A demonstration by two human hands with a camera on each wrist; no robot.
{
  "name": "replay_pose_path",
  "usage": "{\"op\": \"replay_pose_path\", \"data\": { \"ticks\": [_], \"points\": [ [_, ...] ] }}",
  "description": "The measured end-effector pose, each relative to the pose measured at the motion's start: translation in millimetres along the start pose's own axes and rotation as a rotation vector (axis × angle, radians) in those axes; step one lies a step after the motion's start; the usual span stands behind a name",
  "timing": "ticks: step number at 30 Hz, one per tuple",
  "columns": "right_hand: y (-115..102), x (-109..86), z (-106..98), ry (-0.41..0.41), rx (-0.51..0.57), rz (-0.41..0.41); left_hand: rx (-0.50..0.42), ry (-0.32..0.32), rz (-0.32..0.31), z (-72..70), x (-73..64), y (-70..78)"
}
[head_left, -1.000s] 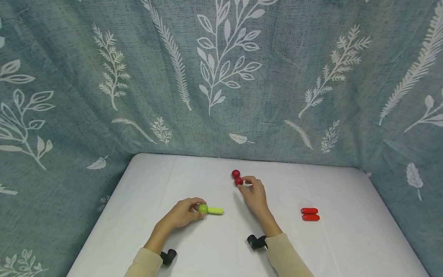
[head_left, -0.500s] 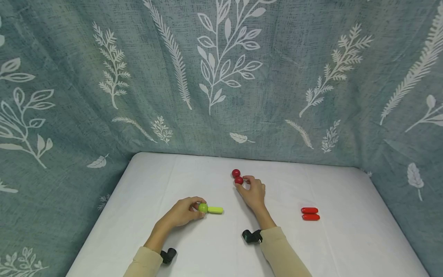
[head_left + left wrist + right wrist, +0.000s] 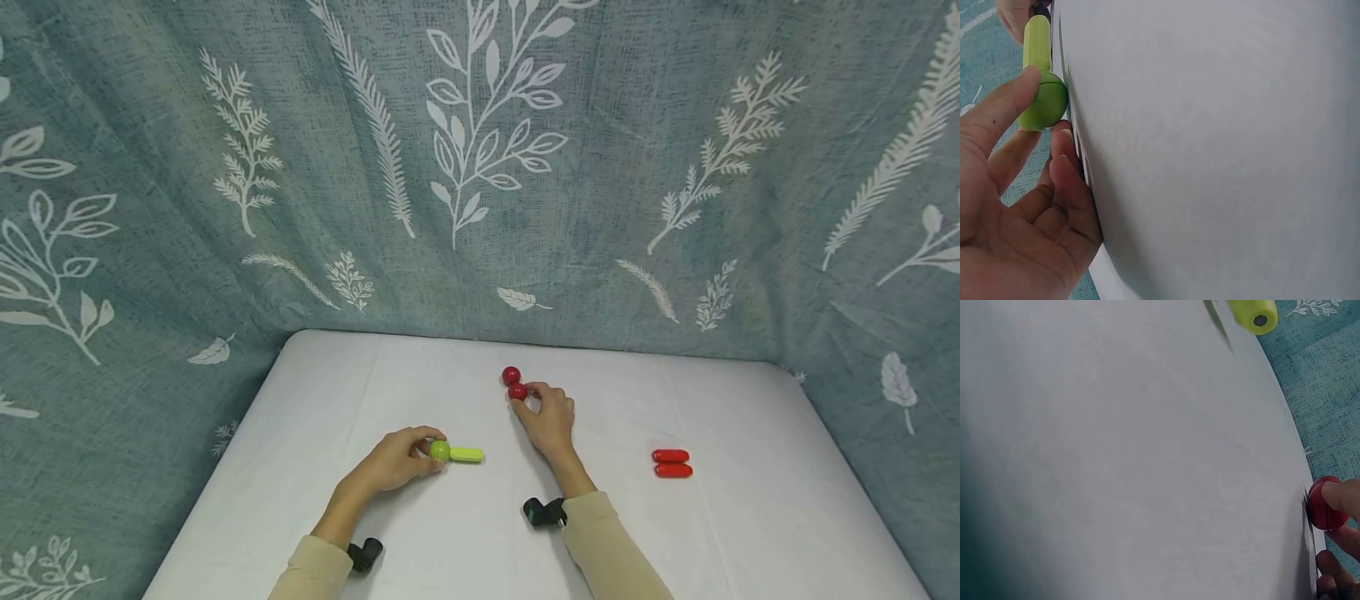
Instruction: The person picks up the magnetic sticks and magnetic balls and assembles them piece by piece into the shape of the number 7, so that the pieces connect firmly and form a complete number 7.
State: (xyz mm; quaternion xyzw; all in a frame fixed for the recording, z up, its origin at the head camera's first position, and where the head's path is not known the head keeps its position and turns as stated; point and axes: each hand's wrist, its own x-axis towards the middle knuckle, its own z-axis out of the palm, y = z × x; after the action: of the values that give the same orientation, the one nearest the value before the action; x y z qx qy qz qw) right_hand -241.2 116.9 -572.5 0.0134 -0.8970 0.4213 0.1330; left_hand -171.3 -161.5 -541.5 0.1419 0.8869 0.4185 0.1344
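My left hand [image 3: 402, 460] pinches a green ball [image 3: 440, 451] between thumb and fingers, near the middle of the white table. A lime-green ribbed stick [image 3: 467, 455] points right from the ball, touching it; in the right wrist view its free end has a dark round spot. Farther back, my right hand [image 3: 551, 419] holds a dark red ball [image 3: 517, 392] with thumb and fingertips. The right wrist view shows the thumb across this ball [image 3: 1325, 509], which has a seam. Against its far side sits a second red ball [image 3: 512, 376], outside the grip.
Two short red sticks [image 3: 671, 456] lie side by side on the white table [image 3: 750, 533], right of the right hand. A green leaf-patterned cloth [image 3: 585, 167] hangs behind and around the table. Black wrist devices [image 3: 364, 555] sit at both sleeves.
My right wrist and forearm have shifted slightly left, mostly in the first half second, while the fingers stay at the nearer red ball. The left hand and green pieces are practically still.
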Motion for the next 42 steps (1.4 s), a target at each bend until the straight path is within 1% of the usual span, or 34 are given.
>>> {"op": "replay_pose_path", "data": {
  "ticks": [6, 10, 15, 20, 28, 33, 38, 42],
  "points": [
    [-4.2, -0.9, -4.4, 0.001, 0.036, 0.030, 0.003, 0.000, -0.003, 0.2, 0.0, 1.6],
    [-9.3, -4.1, -11.3, -0.020, 0.070, 0.038, 0.002, -0.003, -0.003, -0.2, -0.7, 1.7],
    [-17.0, -13.7, -25.9, -0.077, 0.101, 0.023, 0.000, 0.000, -0.005, -1.2, -1.0, 1.3],
    [-21.0, -28.8, -38.0, -0.146, 0.119, 0.007, -0.003, 0.006, -0.006, -1.9, -1.4, 0.2],
    [-16.7, -47.5, -41.5, -0.232, 0.096, 0.002, -0.003, 0.013, -0.006, -0.7, -0.4, -1.0],
    [-16.0, -56.5, -40.3, -0.271, 0.049, -0.010, -0.011, 0.014, -0.011, -0.5, -0.6, -0.3],
    [-18.0, -63.9, -40.0, -0.288, -0.023, -0.062, -0.009, 0.014, -0.008, -0.7, -0.9, 0.3],
    [-18.9, -68.2, -38.0, -0.290, -0.062, -0.074, -0.011, 0.012, -0.006, -0.9, -1.3, 0.7]
  ]
}}
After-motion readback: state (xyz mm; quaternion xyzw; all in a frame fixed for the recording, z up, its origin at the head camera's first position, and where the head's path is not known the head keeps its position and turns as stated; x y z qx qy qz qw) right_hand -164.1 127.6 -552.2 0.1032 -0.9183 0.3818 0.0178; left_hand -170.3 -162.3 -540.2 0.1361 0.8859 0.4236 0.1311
